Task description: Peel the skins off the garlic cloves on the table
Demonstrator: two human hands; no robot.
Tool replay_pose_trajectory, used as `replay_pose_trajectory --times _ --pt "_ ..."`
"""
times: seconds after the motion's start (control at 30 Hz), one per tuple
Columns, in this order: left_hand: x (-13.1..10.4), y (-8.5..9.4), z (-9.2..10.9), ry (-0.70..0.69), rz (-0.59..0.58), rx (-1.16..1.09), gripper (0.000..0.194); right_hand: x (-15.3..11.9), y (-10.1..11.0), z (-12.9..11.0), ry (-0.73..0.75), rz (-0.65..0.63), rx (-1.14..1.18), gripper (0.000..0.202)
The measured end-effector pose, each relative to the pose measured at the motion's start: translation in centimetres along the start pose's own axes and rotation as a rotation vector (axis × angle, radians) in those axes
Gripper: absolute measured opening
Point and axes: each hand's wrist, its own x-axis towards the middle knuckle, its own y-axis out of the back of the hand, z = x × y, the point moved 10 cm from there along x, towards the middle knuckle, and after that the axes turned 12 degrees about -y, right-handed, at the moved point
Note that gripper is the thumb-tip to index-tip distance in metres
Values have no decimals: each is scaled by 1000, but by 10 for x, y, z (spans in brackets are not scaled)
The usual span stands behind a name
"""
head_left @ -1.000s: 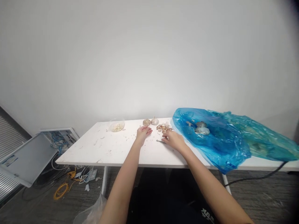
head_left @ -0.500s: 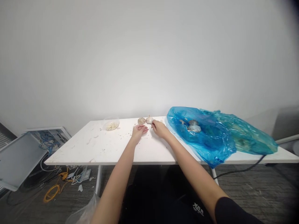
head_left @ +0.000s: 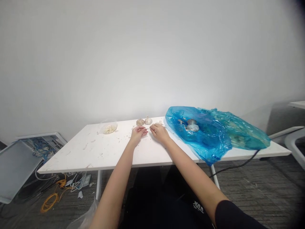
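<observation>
My right hand [head_left: 160, 132] pinches a thin, narrow object [head_left: 148, 128], too small to name, that points toward my left hand. Facing it, my left hand [head_left: 138, 133] has its thumb and forefinger drawn together near the object's tip, other fingers loosely curled. What lies in the left fingertips is too small to make out. Just beyond both hands, two garlic bulbs sit side by side: a brownish garlic bulb [head_left: 140, 122] and a paler garlic bulb [head_left: 148, 120] with its stem up. A clear bowl [head_left: 101, 129] of peeled garlic cloves [head_left: 110, 128] stands to the left.
Bits of skin litter the white table [head_left: 78, 152]. At right lies an open blue plastic bag [head_left: 209, 136] with more bulbs [head_left: 192, 126] in it, beside a greenish bag [head_left: 247, 130]. A wall rises behind. Cables [head_left: 50, 202] lie on the floor at left.
My right hand has drawn back from the paler garlic bulb, and its fingertips now meet the left hand's more closely, the thin object between them. The view has shifted slightly to the right.
</observation>
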Motion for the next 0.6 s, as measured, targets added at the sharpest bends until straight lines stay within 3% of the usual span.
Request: replay_pose_trajectory --times 0.6 --pt "0 -4 0 7 -35 8 29 -1 -2 -3 42 2 19 28"
